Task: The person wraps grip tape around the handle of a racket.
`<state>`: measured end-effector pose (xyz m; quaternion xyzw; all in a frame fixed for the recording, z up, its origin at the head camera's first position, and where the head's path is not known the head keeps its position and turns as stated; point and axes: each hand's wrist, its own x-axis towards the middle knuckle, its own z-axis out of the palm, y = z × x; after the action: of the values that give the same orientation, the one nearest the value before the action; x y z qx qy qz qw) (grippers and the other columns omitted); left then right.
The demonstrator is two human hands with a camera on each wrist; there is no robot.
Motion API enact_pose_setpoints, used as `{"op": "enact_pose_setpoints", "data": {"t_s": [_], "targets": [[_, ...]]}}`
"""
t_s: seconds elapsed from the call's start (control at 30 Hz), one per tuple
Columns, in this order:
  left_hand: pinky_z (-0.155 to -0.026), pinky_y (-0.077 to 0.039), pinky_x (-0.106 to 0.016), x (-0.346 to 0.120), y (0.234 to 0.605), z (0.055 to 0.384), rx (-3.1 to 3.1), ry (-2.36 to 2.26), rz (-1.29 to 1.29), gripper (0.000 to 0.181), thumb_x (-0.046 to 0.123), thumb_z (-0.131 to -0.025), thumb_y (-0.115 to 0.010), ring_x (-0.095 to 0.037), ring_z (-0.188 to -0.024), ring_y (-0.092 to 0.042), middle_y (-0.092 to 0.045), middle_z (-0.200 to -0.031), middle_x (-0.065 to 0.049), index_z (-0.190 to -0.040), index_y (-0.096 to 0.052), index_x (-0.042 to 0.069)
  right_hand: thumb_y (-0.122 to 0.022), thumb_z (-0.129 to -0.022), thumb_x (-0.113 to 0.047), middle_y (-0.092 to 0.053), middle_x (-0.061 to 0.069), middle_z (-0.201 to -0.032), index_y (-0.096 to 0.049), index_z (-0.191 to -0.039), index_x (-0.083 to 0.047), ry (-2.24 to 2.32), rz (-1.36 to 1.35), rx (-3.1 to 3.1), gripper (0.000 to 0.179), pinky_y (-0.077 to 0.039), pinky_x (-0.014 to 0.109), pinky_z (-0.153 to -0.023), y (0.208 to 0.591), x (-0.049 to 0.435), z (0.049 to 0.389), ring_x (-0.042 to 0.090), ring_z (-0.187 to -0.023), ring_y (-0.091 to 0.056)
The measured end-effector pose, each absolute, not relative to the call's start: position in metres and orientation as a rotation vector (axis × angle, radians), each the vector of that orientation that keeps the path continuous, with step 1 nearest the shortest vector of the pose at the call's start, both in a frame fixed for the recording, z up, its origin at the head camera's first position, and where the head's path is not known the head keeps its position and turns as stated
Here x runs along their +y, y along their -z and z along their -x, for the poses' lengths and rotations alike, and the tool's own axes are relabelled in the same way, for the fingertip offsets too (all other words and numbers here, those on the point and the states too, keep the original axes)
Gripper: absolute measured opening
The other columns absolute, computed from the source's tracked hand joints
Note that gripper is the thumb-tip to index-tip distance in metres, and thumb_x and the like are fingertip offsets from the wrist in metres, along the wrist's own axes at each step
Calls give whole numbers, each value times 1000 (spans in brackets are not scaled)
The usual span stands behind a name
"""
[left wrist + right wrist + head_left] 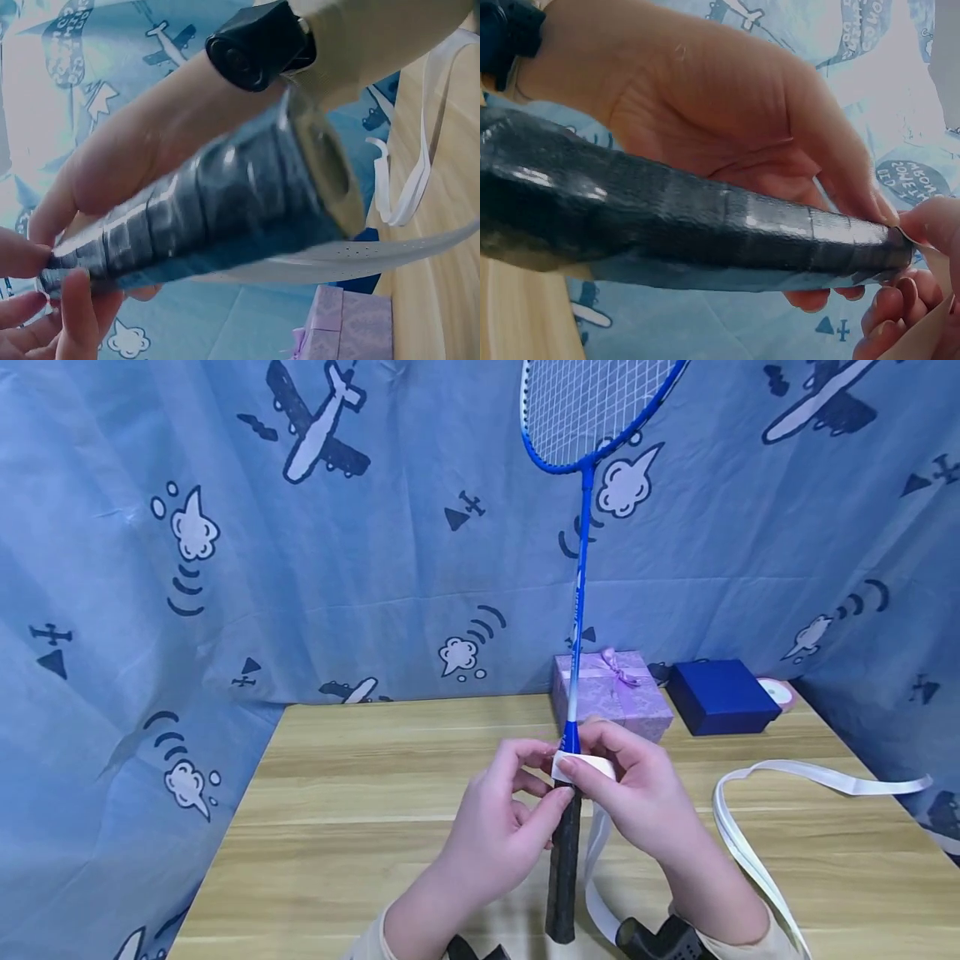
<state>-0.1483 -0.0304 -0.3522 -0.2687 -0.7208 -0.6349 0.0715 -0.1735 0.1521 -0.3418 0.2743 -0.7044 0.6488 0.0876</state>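
Observation:
A blue badminton racket [580,610] stands upright in the head view, its black-wrapped handle [564,868] pointing down toward me. My left hand [487,835] pinches the top of the handle between thumb and fingers, from the left. From the other side my right hand [645,793] pinches the end of a white grip tape [598,765] laid across the handle's top, just below the blue cone. The tape, dotted with small holes [375,259], hangs from the right hand in a long loop. The left wrist view shows the handle's butt [334,172] close up.
A purple gift box [637,693] with a ribbon stands behind the racket. To its right are a dark blue box [722,696] and a pink-and-white roll [778,693]. The tape's loose length [731,818] curls across the table's right side. A patterned blue curtain [412,527] hangs behind.

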Motion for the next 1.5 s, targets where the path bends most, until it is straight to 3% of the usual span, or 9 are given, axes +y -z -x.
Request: {"op": "enact_pose_setpoints", "data": {"t_s": [0.27,0.67,0.87,1.13,1.5], "targets": [[-59,-55,-10,-25,356,138,-2238,1437,753,52,11,-91,-78,-9,-79,-73,-72,-111,-6,-134,-50,6,-67,-94,10,-67,3,-88,-68,-104,6,-1904,-730,-2073,11,-61,21,-68,343,145,173,10,-77,-66],[-61,-53,-13,-20,359,136,-2308,1055,670,56,25,-88,-84,-7,-72,-71,-74,-95,1,-130,-53,5,-73,-90,9,-70,3,-84,-69,-102,2,-1860,-687,-2087,13,-61,24,-62,343,137,171,11,-71,-67],[-60,-50,-10,-21,359,138,-2350,1152,651,51,17,-90,-79,-4,-72,-71,-74,-90,2,-131,-52,6,-76,-89,4,-71,2,-83,-72,-103,-5,-1737,-701,-2172,17,-57,23,-57,342,138,171,11,-67,-65],[-55,-52,-11,-28,352,139,-2405,1451,708,49,8,-92,-72,-5,-78,-68,-73,-106,-1,-135,-49,9,-75,-89,6,-68,3,-89,-67,-111,-1,-1690,-764,-2265,24,-60,22,-62,338,149,170,8,-73,-67],[-53,-58,-23,-36,348,146,-2487,1777,755,50,7,-95,-69,-4,-82,-67,-70,-114,-4,-140,-48,12,-77,-92,-4,-61,-2,-78,-66,-91,-13,-1585,-868,-2408,14,-49,24,-53,335,163,172,10,-62,-57]]}}
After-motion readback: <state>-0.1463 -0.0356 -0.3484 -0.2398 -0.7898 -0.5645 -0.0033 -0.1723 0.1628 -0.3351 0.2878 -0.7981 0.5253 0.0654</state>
